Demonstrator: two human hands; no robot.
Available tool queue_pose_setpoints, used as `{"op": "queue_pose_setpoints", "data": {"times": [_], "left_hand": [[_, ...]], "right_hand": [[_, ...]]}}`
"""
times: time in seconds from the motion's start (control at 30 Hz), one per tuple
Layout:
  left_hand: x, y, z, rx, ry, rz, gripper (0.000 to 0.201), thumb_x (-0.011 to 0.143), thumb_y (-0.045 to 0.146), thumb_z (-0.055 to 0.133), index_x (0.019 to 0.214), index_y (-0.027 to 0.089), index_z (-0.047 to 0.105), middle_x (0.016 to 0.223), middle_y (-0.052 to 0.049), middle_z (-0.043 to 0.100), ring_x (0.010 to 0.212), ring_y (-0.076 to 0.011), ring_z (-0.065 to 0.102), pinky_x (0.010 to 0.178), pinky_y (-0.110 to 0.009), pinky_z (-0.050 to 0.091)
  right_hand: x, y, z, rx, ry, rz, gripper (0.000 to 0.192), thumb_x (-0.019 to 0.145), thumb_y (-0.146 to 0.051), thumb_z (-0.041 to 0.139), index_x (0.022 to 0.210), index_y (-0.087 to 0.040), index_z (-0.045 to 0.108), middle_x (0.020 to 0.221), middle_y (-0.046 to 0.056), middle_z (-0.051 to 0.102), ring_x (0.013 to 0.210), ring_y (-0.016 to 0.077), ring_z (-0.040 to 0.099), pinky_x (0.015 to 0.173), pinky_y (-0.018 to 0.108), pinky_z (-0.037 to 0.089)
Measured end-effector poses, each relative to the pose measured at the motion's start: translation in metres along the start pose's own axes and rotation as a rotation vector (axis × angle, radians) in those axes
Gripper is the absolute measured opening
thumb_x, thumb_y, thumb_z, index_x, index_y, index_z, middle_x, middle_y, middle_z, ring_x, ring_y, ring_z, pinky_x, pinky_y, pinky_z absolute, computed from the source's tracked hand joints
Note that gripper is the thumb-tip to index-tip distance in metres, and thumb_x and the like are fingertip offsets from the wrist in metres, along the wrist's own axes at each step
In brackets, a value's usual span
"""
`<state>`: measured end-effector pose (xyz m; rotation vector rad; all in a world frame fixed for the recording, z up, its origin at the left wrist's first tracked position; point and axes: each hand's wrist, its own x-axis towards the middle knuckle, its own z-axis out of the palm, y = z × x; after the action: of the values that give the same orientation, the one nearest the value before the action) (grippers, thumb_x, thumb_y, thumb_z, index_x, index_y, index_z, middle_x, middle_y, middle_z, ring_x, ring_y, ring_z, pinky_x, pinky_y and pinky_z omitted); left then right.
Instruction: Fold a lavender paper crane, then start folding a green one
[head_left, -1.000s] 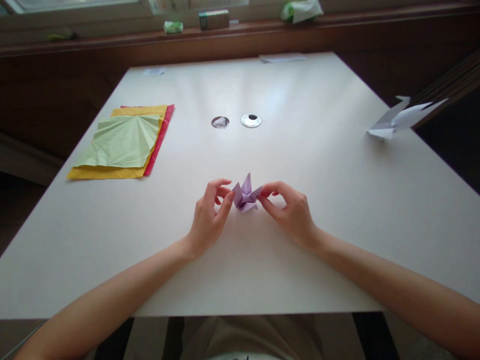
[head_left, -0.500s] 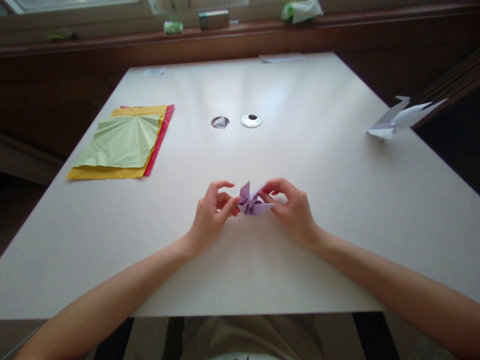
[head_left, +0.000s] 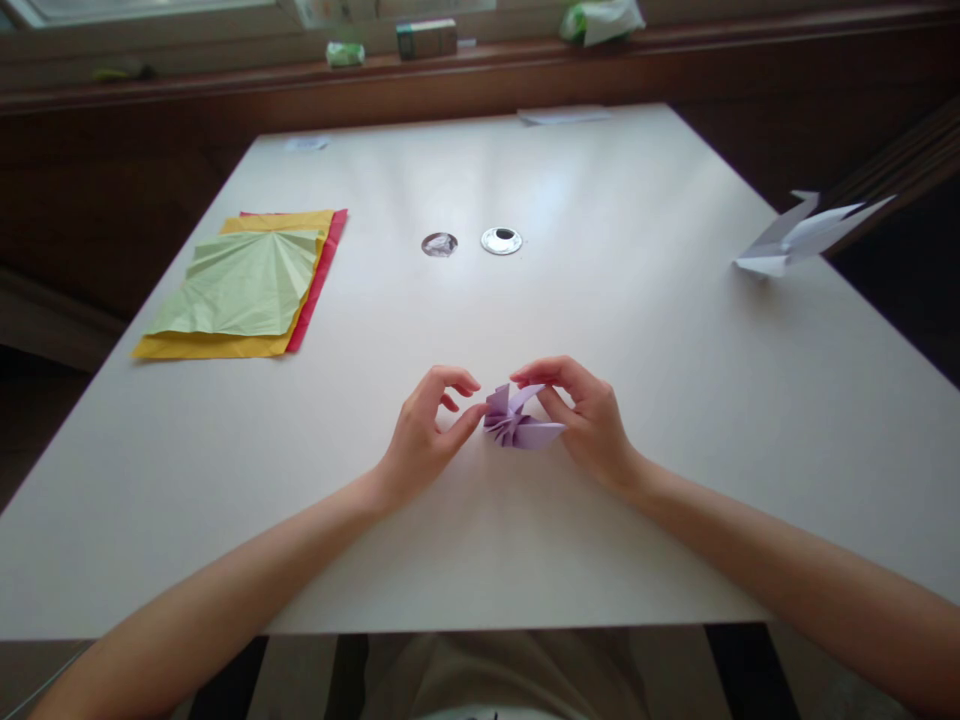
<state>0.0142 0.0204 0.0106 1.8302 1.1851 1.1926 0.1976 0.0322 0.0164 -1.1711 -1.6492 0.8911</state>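
A small purple origami bird (head_left: 517, 420) with pointed flaps and pleat-like folds is held low over the near middle of the table. My right hand (head_left: 585, 415) grips its right side, the thumb behind a flap and the index finger arched above. At its left edge is my left hand (head_left: 433, 425), with the thumb tip touching or almost touching the paper. The other left fingers curl in the air, apart from the thumb. Parts of the right fingertips are hidden by the paper.
On the white table (head_left: 420, 560), creased green paper (head_left: 240, 285) lies over yellow paper (head_left: 202, 346) and red paper (head_left: 319, 285) at left. A white origami crane (head_left: 799, 240) stands at right. Two round holes, one with a metal rim (head_left: 491, 248), sit mid-table.
The purple origami bird has turned and shifted slightly right and nearer, showing more pleats. My left thumb and fingers have spread apart from their closer hold on its left tip.
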Motion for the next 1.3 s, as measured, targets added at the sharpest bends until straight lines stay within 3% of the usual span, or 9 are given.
{"op": "queue_pose_setpoints", "data": {"times": [0.13, 0.27, 0.37, 0.47, 0.6, 0.73, 0.9, 1.1, 1.3], "left_hand": [[0.0, 0.001, -0.001, 0.007, 0.037, 0.076, 0.005, 0.08, 0.019, 0.059, 0.079, 0.018, 0.054, 0.078, -0.001, 0.055, 0.073, -0.0106, 0.053, 0.059, -0.022, 0.044], [0.001, 0.003, -0.002, 0.065, 0.03, 0.183, 0.005, 0.077, 0.017, 0.062, 0.08, 0.019, 0.058, 0.076, 0.0, 0.058, 0.069, -0.0093, 0.054, 0.057, -0.021, 0.044], [0.001, 0.003, -0.001, 0.074, 0.105, 0.168, 0.024, 0.074, 0.02, 0.067, 0.095, 0.02, 0.056, 0.089, -0.002, 0.06, 0.079, -0.0121, 0.056, 0.062, -0.023, 0.046], [0.001, 0.004, -0.001, 0.034, 0.066, 0.112, 0.037, 0.077, 0.02, 0.063, 0.111, 0.022, 0.049, 0.105, -0.005, 0.06, 0.092, -0.0147, 0.057, 0.072, -0.027, 0.048], [0.0, 0.006, -0.001, 0.068, -0.014, 0.1, 0.01, 0.079, 0.015, 0.058, 0.088, 0.021, 0.059, 0.084, -0.001, 0.063, 0.081, -0.0132, 0.058, 0.068, -0.026, 0.047], [0.001, 0.005, 0.0, 0.086, 0.036, 0.073, 0.006, 0.079, 0.013, 0.056, 0.079, 0.02, 0.057, 0.076, 0.001, 0.059, 0.07, -0.0107, 0.054, 0.06, -0.023, 0.044], [0.001, 0.002, 0.001, 0.056, 0.139, -0.038, 0.004, 0.081, 0.015, 0.053, 0.081, 0.019, 0.055, 0.079, 0.0, 0.058, 0.073, -0.0108, 0.054, 0.062, -0.022, 0.044], [0.002, 0.001, 0.0, 0.06, 0.045, -0.086, 0.005, 0.08, 0.017, 0.057, 0.077, 0.019, 0.061, 0.079, 0.0, 0.059, 0.072, -0.011, 0.054, 0.06, -0.022, 0.043], [0.002, -0.006, 0.002, -0.127, 0.098, -0.212, 0.004, 0.078, 0.018, 0.058, 0.078, 0.017, 0.061, 0.091, -0.003, 0.057, 0.082, -0.0127, 0.059, 0.072, -0.026, 0.05]], "right_hand": [[-0.004, 0.001, -0.003, 0.117, 0.082, -0.128, 0.017, 0.088, -0.03, 0.042, 0.088, -0.021, 0.057, 0.079, 0.002, 0.059, 0.075, 0.0142, 0.056, 0.069, 0.031, 0.045], [-0.008, -0.001, -0.005, 0.11, 0.047, -0.455, 0.034, 0.082, -0.052, 0.046, 0.091, -0.02, 0.054, 0.076, 0.004, 0.055, 0.069, 0.0166, 0.052, 0.061, 0.033, 0.043], [-0.006, -0.006, -0.003, -0.038, -0.009, -0.559, 0.021, 0.075, -0.03, 0.061, 0.092, -0.02, 0.053, 0.077, 0.004, 0.056, 0.068, 0.0162, 0.053, 0.057, 0.031, 0.045], [-0.003, -0.009, 0.001, -0.141, 0.014, -0.522, 0.015, 0.075, -0.011, 0.056, 0.084, -0.022, 0.055, 0.073, 0.002, 0.057, 0.067, 0.0145, 0.054, 0.057, 0.029, 0.047], [-0.001, -0.009, 0.002, -0.175, 0.012, -0.454, 0.013, 0.078, -0.011, 0.052, 0.08, -0.023, 0.056, 0.071, 0.001, 0.059, 0.068, 0.014, 0.056, 0.059, 0.029, 0.048], [0.0, -0.006, 0.001, -0.215, -0.003, -0.401, 0.01, 0.077, -0.013, 0.054, 0.081, -0.022, 0.057, 0.076, 0.002, 0.059, 0.072, 0.0156, 0.057, 0.063, 0.031, 0.049], [0.002, 0.001, 0.002, -0.237, -0.007, -0.268, 0.009, 0.077, -0.013, 0.056, 0.08, -0.021, 0.057, 0.082, 0.003, 0.06, 0.079, 0.0161, 0.057, 0.069, 0.033, 0.048], [0.003, 0.004, 0.002, -0.154, -0.03, -0.193, 0.011, 0.076, -0.01, 0.057, 0.078, -0.021, 0.057, 0.08, 0.001, 0.062, 0.076, 0.0135, 0.058, 0.064, 0.028, 0.047], [0.002, 0.004, 0.001, -0.157, -0.022, -0.145, 0.006, 0.078, -0.015, 0.058, 0.077, -0.021, 0.057, 0.08, 0.001, 0.06, 0.074, 0.0133, 0.058, 0.061, 0.027, 0.047]]}}
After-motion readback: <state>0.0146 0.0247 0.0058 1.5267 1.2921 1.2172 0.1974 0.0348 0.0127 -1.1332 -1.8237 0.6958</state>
